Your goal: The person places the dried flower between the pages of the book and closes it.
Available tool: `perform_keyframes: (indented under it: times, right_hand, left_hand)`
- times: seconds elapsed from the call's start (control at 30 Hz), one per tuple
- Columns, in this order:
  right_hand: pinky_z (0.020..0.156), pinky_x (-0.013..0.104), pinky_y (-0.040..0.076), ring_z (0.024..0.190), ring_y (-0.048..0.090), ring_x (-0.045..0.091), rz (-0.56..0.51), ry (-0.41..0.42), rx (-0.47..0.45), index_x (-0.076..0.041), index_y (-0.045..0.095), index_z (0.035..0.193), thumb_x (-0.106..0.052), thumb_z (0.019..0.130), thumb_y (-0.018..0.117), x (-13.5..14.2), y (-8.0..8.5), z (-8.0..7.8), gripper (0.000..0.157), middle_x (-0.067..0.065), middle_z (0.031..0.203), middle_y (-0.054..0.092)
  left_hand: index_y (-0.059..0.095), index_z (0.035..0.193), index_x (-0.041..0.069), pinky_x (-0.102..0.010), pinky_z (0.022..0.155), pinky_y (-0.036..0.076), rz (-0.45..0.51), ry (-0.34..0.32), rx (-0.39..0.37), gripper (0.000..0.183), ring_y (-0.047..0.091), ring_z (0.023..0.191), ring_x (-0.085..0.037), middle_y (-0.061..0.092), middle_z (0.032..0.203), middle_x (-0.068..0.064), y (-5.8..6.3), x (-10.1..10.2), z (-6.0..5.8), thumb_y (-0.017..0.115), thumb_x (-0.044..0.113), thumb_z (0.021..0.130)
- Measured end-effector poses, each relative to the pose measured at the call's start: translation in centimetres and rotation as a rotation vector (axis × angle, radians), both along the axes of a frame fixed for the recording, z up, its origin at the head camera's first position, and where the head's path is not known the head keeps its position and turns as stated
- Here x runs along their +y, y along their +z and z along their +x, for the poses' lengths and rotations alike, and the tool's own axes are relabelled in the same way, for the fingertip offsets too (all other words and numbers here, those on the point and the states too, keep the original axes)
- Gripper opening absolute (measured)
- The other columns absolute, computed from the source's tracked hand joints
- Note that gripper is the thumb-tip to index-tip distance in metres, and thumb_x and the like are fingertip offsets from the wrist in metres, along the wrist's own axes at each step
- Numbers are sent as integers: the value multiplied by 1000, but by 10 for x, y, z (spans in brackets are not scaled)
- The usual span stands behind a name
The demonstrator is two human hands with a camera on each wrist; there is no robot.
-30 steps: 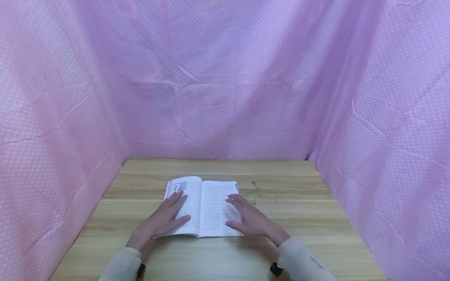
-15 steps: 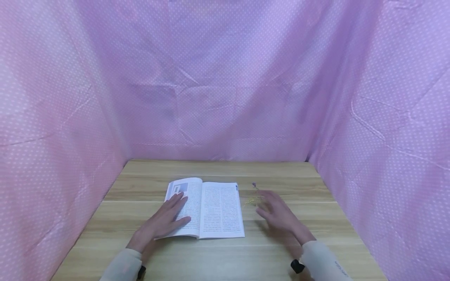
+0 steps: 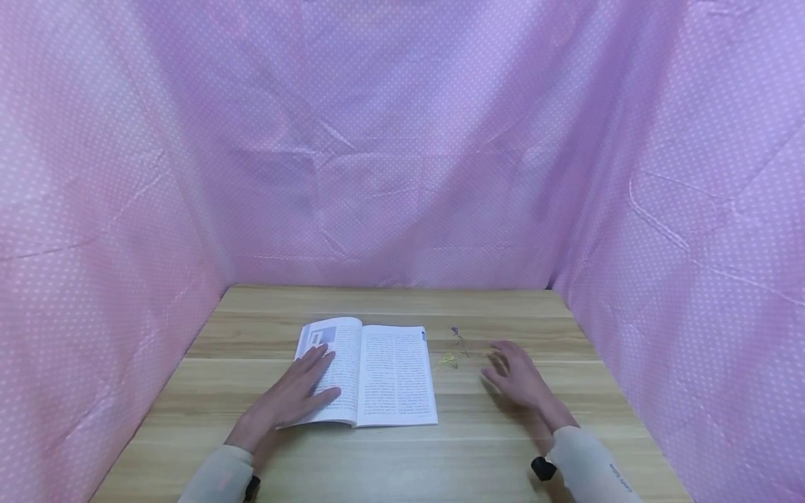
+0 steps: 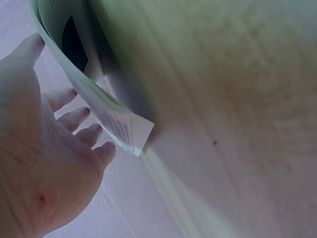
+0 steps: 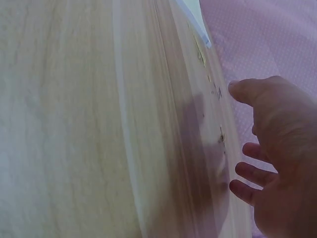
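Observation:
An open book [image 3: 396, 377] with printed pages lies on the wooden table. My left hand [image 3: 292, 395] rests on its left page, fingers extended. In the left wrist view the same hand lies along the book's curved page edges [image 4: 106, 111]. Right of the book are small dried flower sprigs: a purple one [image 3: 455, 330] and a yellow one [image 3: 449, 360]. My right hand [image 3: 520, 377] hovers over a third small sprig [image 5: 222, 134], which it mostly hides in the head view. Its fingers are spread and slightly bent, with nothing between them in the right wrist view.
The wooden table [image 3: 390, 461] ends at the back against a pink dotted cloth [image 3: 390, 175]. Similar cloth walls hang at the left [image 3: 94, 244] and right [image 3: 704, 244]. A black wrist device [image 3: 543, 469] sits under the right sleeve.
My right hand has lifted off the book's right page and moved right, past the purple and yellow sprigs, to the third one. My left hand has stayed on the left page.

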State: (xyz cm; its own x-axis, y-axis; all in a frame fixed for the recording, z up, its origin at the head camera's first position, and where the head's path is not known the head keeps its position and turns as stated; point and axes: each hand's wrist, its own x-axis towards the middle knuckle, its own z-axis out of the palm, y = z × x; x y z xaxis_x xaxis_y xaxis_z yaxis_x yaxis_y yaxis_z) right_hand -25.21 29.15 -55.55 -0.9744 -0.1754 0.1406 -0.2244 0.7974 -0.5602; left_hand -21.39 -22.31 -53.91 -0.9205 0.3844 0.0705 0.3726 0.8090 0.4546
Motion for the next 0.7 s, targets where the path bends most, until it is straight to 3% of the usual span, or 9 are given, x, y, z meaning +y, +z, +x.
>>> perform_keyframes:
  times: [0.23, 0.47, 0.7]
  right_hand:
    - [120, 72, 52, 135, 66, 52, 37, -44, 56, 7, 68, 144, -26, 102, 84, 5, -6, -3, 55, 29, 142, 70]
    - [105, 60, 62, 115, 71, 37, 67, -84, 51, 3, 78, 125, -21, 102, 83, 7, -8, -6, 34, 19, 123, 75]
    - [97, 54, 62, 106, 71, 30, 94, -90, 67, -2, 83, 110, -16, 101, 84, 3, -10, -11, 16, 14, 112, 77]
  left_hand:
    - [38, 176, 9, -73, 140, 26, 5, 0, -11, 86, 24, 175, -49, 27, 188, -19, 2, 1, 2, 63, 59, 111]
    - [38, 176, 7, -73, 139, 27, 0, -7, -13, 86, 25, 174, -50, 27, 188, -21, 2, 2, 2, 63, 57, 112]
    - [39, 176, 7, -73, 139, 27, -4, -2, -5, 86, 26, 174, -50, 28, 187, -20, 2, 0, 2, 63, 58, 111]
